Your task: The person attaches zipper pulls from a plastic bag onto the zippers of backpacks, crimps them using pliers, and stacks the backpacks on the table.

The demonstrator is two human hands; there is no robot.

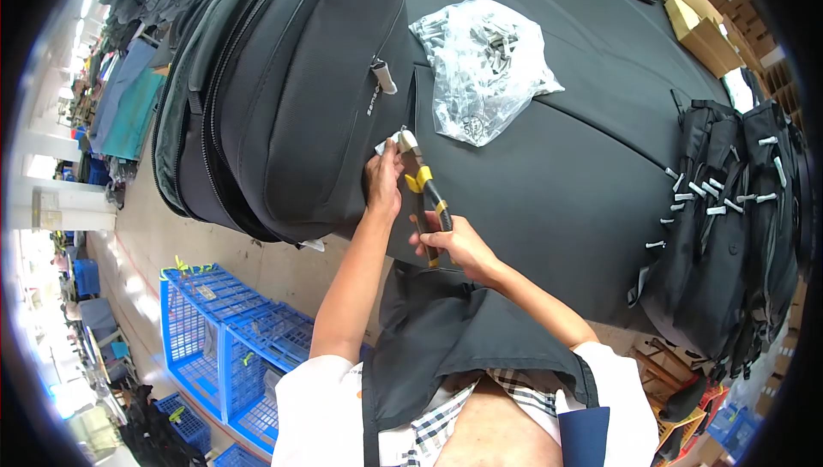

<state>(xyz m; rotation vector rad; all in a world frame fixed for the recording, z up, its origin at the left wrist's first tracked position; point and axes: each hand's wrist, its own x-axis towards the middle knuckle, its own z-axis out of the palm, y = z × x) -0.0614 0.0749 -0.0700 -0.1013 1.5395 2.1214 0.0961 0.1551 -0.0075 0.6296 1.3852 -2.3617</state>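
Observation:
My right hand [454, 241] is closed around the handles of a pair of pliers [423, 180] with black and yellow grips. The pliers' wrapped jaws point up toward my left hand [384, 180], whose fingers pinch a small white-covered piece [382, 147] at the edge of a black backpack [317, 90]. Another white-wrapped zipper pull [385, 78] hangs on the backpack above. Right of it, a clear plastic bag [484, 64] of small metal-looking parts lies on the black table surface [531, 201].
Several black bags [720, 235] with white-wrapped pulls stand at the right. Cardboard boxes [699, 34] are at the upper right. Blue plastic crates [231, 330] stand on the floor at lower left. More dark bags are piled at the upper left.

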